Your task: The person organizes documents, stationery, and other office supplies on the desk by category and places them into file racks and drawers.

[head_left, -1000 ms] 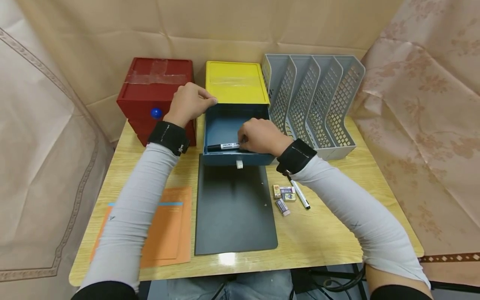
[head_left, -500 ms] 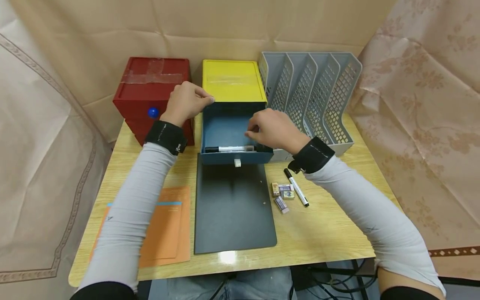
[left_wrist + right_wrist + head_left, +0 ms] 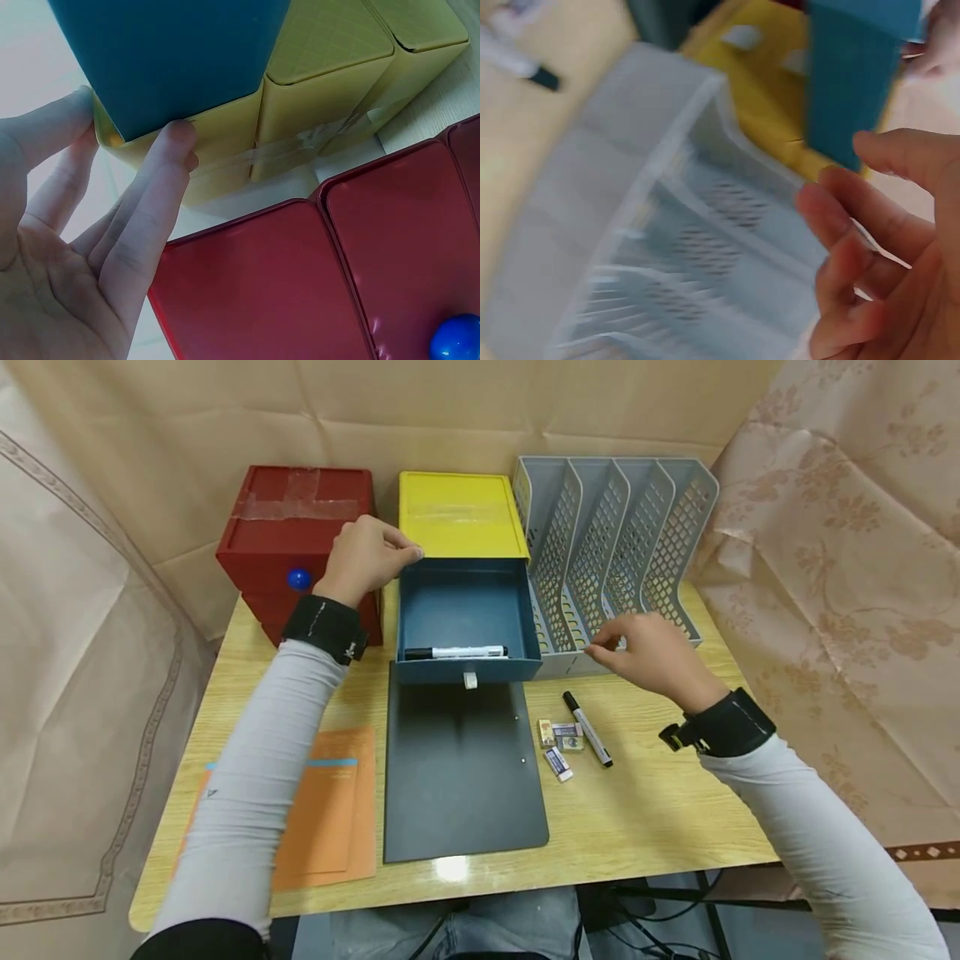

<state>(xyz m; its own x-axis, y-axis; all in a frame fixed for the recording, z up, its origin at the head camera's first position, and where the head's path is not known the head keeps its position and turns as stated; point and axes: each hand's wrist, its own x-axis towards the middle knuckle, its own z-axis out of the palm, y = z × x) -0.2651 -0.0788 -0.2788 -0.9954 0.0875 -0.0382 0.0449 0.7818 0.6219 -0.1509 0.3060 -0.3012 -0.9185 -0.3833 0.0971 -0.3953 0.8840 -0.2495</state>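
The near marker (image 3: 588, 729) is on the counter (image 3: 637, 835). Our right fingers (image 3: 900, 156) hang loose, empty. The far marker (image 3: 468, 652) lies in the drawer (image 3: 435, 672). Our left fingers (image 3: 154, 206) pinch the yellow box (image 3: 465, 518); we should steady it gently.

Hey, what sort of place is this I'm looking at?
Probably a desk workspace screened off with fabric: the wooden table bears a grey file rack, and an open blue drawer holds a marker.
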